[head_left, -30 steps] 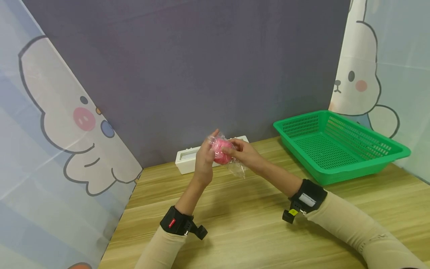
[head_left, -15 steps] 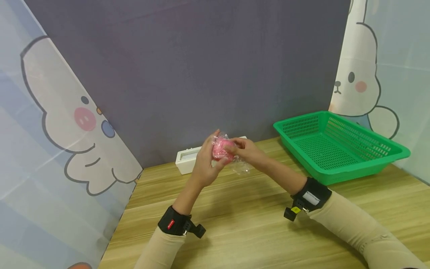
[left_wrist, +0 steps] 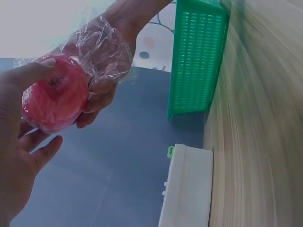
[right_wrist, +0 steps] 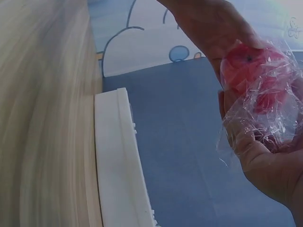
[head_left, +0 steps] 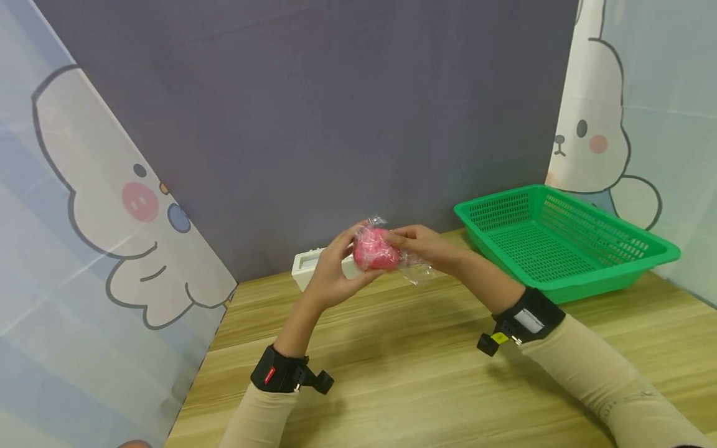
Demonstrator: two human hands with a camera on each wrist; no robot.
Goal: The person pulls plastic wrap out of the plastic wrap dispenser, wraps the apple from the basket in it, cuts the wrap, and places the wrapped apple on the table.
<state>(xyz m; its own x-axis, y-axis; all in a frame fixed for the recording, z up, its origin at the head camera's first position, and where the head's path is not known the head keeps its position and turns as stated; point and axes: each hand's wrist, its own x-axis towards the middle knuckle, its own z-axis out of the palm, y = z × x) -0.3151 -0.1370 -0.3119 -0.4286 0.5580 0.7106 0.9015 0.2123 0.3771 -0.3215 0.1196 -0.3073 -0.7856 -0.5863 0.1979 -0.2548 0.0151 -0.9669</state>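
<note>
In the head view, a reddish-pink apple [head_left: 376, 250] wrapped in clear cling film [head_left: 416, 269] is held up above the table. My left hand [head_left: 330, 274] grips it from the left, thumb and fingers to either side. The left wrist view shows the dimple of the apple [left_wrist: 56, 87] close to the left thumb. From the right, my right hand [head_left: 428, 246] pinches the cling film against the fruit, its fingertips on the apple's side. Loose film [right_wrist: 258, 120] hangs over the right fingers in the right wrist view and partly hides them.
Behind the hands a long white box [head_left: 305, 264] lies on the wooden table [head_left: 392, 367] by the grey back wall. One green clip [left_wrist: 171, 152] shows on its edge. To the right stands a green perforated basket [head_left: 594, 280]. Printed curtains flank both sides.
Both hands have turned the wrapped apple a little, and the left fingers have spread wider around it. The right hand has shifted slightly to the right, with the loose film following.
</note>
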